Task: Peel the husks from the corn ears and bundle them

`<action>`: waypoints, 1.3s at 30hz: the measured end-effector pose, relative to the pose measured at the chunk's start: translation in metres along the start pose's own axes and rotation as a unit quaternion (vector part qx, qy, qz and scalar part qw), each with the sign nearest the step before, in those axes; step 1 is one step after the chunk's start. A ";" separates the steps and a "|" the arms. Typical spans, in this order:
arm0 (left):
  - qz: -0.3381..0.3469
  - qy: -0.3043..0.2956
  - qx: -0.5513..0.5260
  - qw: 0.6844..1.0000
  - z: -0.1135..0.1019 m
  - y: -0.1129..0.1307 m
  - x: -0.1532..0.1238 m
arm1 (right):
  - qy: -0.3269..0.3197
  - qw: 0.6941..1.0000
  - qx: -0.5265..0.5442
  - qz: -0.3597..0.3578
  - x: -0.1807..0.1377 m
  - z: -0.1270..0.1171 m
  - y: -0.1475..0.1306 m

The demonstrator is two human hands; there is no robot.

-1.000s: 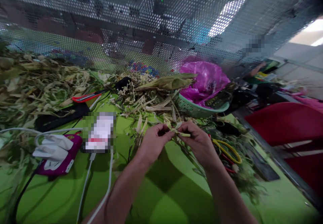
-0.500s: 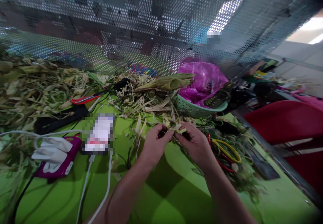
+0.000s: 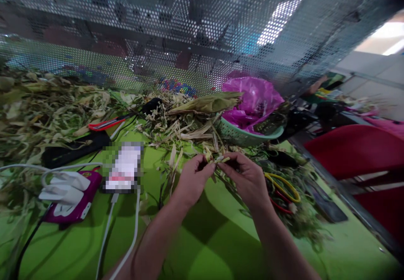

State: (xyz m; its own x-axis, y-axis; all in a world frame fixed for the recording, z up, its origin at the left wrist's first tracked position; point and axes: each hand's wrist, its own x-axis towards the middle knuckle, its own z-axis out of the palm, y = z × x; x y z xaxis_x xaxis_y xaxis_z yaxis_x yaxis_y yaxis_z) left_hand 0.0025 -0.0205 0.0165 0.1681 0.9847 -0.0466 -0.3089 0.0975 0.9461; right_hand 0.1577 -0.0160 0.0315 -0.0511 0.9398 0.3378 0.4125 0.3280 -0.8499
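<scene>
Over the green table, my left hand (image 3: pixel 194 181) pinches one end of a small pale-yellow corn husk strip (image 3: pixel 218 159) between thumb and fingers. My right hand (image 3: pixel 248 180) is closed on the other end, its fingertips almost meeting the left ones. The strip looks folded or twisted, but the fingers cover most of it. Just beyond the hands, dry husk scraps (image 3: pixel 195 130) lie in a loose heap, with a larger folded husk (image 3: pixel 205 103) on top. Close to my right hand are yellow and red looped handles (image 3: pixel 285 187), apparently of a cutting tool.
A green basket (image 3: pixel 249 138) holding a pink plastic bag (image 3: pixel 252 99) stands behind the hands. To the left are a phone (image 3: pixel 124 166) on white cables, a purple power strip (image 3: pixel 72 200), a red-orange cutter (image 3: pixel 105 124) and piled husks (image 3: pixel 47 107). A perforated metal screen (image 3: pixel 151 32) rises behind.
My right hand has turned slightly and its fingers have shifted along the husk strip, whose pale end now points differently. My left hand stays nearly where it was.
</scene>
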 end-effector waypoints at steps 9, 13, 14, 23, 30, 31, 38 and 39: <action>-0.053 0.013 -0.124 0.991 0.002 0.001 0.001 | 0.013 1.000 -0.008 0.028 0.001 0.006 -0.005; -0.083 0.055 -0.215 0.972 0.004 0.001 0.000 | -0.016 0.999 -0.021 0.027 0.000 0.009 -0.012; -0.080 0.062 -0.227 0.969 0.004 0.002 0.000 | -0.020 0.999 -0.031 0.019 -0.001 0.010 -0.013; -0.066 0.099 -0.252 0.960 0.009 0.001 0.001 | -0.007 0.998 -0.060 0.003 -0.003 0.019 -0.011; -0.071 0.096 -0.260 0.958 0.007 -0.007 0.002 | -0.009 0.997 -0.082 -0.003 -0.004 0.020 -0.010; -0.067 0.097 -0.251 0.961 0.006 -0.007 0.002 | -0.016 0.997 -0.080 -0.003 -0.004 0.020 -0.010; -0.066 0.057 -0.192 0.978 0.006 -0.003 0.001 | -0.019 0.999 0.013 0.034 0.003 0.009 -0.005; -0.054 0.055 -0.176 0.981 0.006 -0.003 0.001 | -0.030 0.999 0.024 0.034 0.003 0.008 -0.004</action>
State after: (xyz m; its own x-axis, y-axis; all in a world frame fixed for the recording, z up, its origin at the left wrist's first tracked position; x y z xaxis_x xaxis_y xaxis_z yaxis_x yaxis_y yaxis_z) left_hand 0.0087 -0.0207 0.0158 0.1217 0.9735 -0.1935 -0.6022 0.2274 0.7653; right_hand 0.1482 -0.0138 0.0330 -0.0796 0.9639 0.2541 0.3734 0.2652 -0.8889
